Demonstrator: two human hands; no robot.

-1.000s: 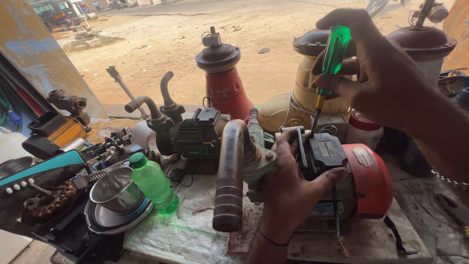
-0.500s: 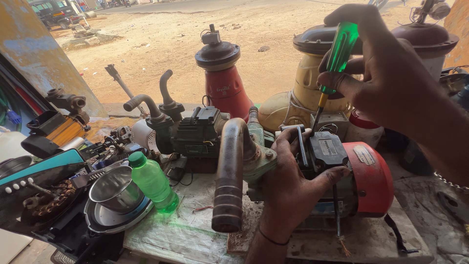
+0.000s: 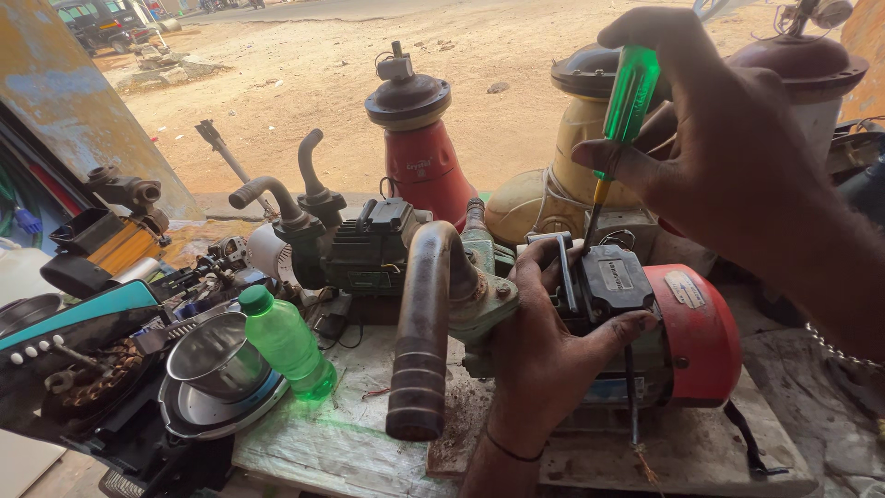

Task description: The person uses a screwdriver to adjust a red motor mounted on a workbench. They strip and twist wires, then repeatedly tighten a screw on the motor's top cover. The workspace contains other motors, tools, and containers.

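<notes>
At centre right of the frame, I am closing my right hand [image 3: 737, 157] around a green-handled screwdriver [image 3: 627, 101], tip pointing down at the red pump motor [image 3: 691, 332]. My left hand [image 3: 553, 341] is gripping the motor's black terminal box [image 3: 613, 277] on the tabletop [image 3: 341, 443].

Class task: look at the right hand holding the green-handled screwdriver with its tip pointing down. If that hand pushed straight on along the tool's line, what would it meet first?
Probably the black box on the red motor, though depth is unclear.
</notes>
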